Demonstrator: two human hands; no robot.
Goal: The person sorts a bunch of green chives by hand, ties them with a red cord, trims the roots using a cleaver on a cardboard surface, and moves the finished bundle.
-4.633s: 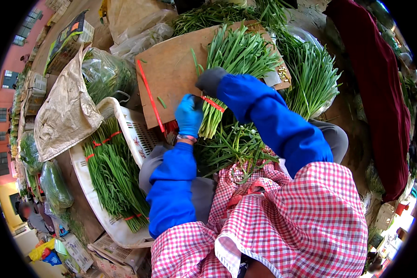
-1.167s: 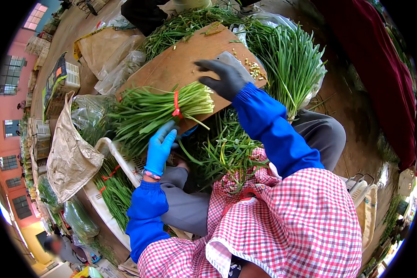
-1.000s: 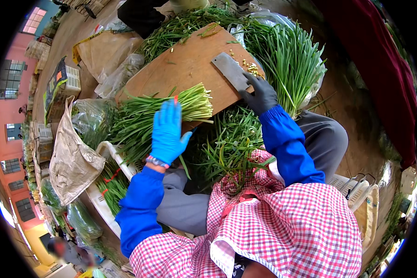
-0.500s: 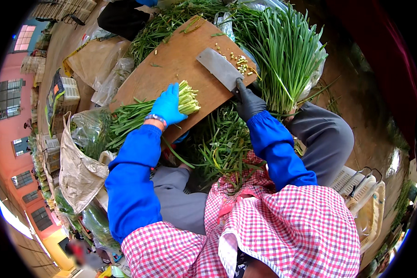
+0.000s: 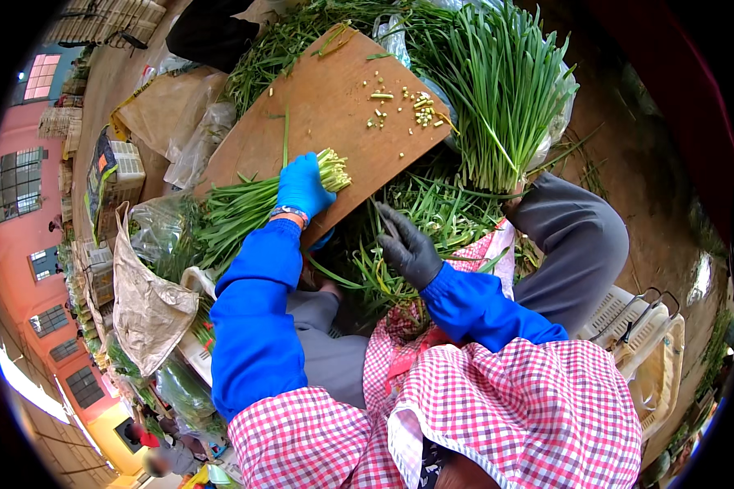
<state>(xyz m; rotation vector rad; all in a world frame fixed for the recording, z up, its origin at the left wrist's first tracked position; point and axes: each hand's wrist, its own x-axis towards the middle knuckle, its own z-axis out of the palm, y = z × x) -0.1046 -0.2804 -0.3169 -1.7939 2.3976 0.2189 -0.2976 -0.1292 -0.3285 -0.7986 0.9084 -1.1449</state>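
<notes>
My left hand (image 5: 304,186), in a blue glove, is closed round a bunch of garlic chives (image 5: 240,212). Pale stem ends (image 5: 333,169) stick out to the right of the fist, over the lower part of a brown wooden board (image 5: 298,114). My right hand (image 5: 408,247), in a black glove, hangs off the board's lower right edge with fingers apart, above loose green leaves (image 5: 457,212). Nothing shows in it, and the cleaver is not visible. Short cut stem pieces (image 5: 422,108) lie scattered on the board's right part.
A large upright bundle of garlic chives (image 5: 506,98) stands right of the board. A beige cloth (image 5: 151,297) hangs at the left beside clear plastic bags (image 5: 156,224). Cream plastic baskets (image 5: 656,367) are at the lower right. My bent grey-trousered knee (image 5: 583,232) is at the right.
My right hand has drawn back from the board toward me; the cleaver it held over the board is out of sight. More cut pieces show. The left hand has tightened round the bunch.
</notes>
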